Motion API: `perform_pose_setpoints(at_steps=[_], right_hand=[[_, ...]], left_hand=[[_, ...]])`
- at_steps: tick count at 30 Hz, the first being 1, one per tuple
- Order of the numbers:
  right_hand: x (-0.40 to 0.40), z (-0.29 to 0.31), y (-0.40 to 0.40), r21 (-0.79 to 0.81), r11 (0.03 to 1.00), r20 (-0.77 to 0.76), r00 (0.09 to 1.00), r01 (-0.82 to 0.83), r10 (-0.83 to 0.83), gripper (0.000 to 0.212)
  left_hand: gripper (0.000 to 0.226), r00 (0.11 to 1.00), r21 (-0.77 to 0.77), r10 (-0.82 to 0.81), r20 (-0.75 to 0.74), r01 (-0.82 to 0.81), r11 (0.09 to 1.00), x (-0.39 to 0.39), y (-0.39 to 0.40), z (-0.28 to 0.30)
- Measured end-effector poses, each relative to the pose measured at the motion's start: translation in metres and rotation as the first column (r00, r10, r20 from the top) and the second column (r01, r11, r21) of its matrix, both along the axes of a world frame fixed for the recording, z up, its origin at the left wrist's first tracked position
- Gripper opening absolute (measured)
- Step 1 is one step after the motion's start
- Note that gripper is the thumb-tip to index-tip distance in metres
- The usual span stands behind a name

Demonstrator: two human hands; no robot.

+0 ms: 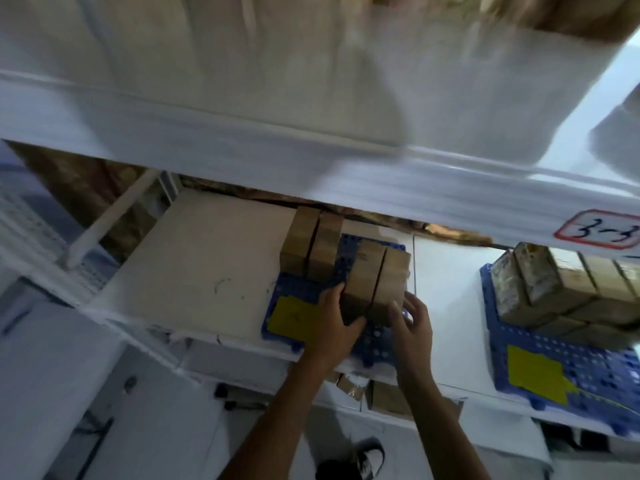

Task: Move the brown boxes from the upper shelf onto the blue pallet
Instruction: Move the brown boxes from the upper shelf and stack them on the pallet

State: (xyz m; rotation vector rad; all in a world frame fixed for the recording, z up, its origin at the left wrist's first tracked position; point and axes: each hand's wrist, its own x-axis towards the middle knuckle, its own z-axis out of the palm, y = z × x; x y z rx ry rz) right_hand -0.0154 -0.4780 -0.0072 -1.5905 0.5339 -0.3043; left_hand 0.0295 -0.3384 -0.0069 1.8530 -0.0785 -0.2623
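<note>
A blue pallet [294,289] with a yellow label lies on a white shelf below the upper shelf [242,140]. Two brown boxes [377,278] stand side by side on its front part, and two more brown boxes [311,244] stand behind them at the back. My left hand [337,318] grips the near left side of the front pair, thumb under the front edge. My right hand [410,323] is at the near right corner of the same pair, fingers spread and touching the box face.
A second blue pallet [561,362] with a yellow label and several stacked brown boxes [554,289] sits to the right. A tag reading 3-3 [602,230] hangs on the upper shelf edge. More boxes [384,396] lie on a lower shelf. A shoe [369,457] shows on the floor.
</note>
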Motion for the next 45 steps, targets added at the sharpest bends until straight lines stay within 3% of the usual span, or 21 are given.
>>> perform_pose_setpoints(at_steps=[4, 6, 8, 10, 12, 15, 17, 24, 33, 36, 41, 45], right_hand=[[0.022, -0.001, -0.003, -0.015, 0.998, -0.045, 0.998, -0.054, 0.053, 0.054], [0.026, -0.003, -0.007, -0.082, 0.992, -0.034, 0.995, -0.094, 0.092, 0.077], [0.033, -0.004, -0.009, -0.255, 0.953, -0.059, 0.986, -0.164, 0.154, 0.09], [0.042, -0.004, -0.011, -0.396, 0.893, -0.103, 0.977, -0.212, 0.187, 0.088], [0.052, -0.004, -0.014, -0.44, 0.862, -0.122, 0.968, -0.252, 0.221, 0.081], [0.065, -0.005, -0.02, -0.493, 0.816, -0.126, 0.952, -0.303, 0.278, 0.079], [0.075, -0.004, -0.023, -0.496, 0.806, -0.123, 0.946, -0.321, 0.301, 0.079], [0.094, -0.011, -0.029, -0.486, 0.783, -0.131, 0.918, -0.388, 0.374, 0.08], [0.086, 0.005, -0.032, -0.513, 0.744, -0.241, 0.903, -0.429, 0.354, 0.094], [0.082, 0.025, -0.034, -0.483, 0.767, -0.259, 0.905, -0.423, 0.336, 0.083], [0.069, 0.062, -0.032, -0.593, 0.715, -0.31, 0.925, -0.37, 0.222, 0.066], [0.042, 0.096, -0.031, -0.665, 0.689, -0.216, 0.958, -0.287, 0.191, 0.061]], left_hand=[[0.087, 0.999, -0.02, -0.036, -0.014, 0.036, 0.999, 0.004, 0.002, -0.003], [0.075, 0.985, 0.041, 0.043, 0.165, -0.051, 0.998, 0.0, 0.007, -0.005], [0.06, 0.863, 0.118, 0.185, 0.47, -0.27, 0.956, 0.005, 0.019, -0.006], [0.06, 0.754, 0.21, 0.219, 0.619, -0.427, 0.879, 0.025, 0.032, -0.004], [0.065, 0.815, 0.406, 0.133, 0.563, -0.413, 0.815, 0.05, 0.042, -0.003], [0.069, 0.918, 0.61, -0.088, 0.386, -0.182, 0.771, 0.08, 0.052, -0.005], [0.065, 0.919, 0.602, -0.136, 0.369, -0.125, 0.789, 0.09, 0.056, -0.006], [0.056, 0.897, 0.571, -0.101, 0.431, -0.184, 0.8, 0.087, 0.055, -0.01], [0.062, 0.936, 0.564, -0.147, 0.319, -0.063, 0.824, 0.086, 0.066, -0.005], [0.061, 0.936, 0.57, -0.145, 0.32, -0.068, 0.819, 0.087, 0.072, 0.012], [0.065, 0.928, 0.554, -0.221, 0.301, 0.019, 0.832, 0.086, 0.08, 0.057], [0.05, 0.867, 0.495, -0.257, 0.428, 0.013, 0.869, 0.065, 0.08, 0.098]])
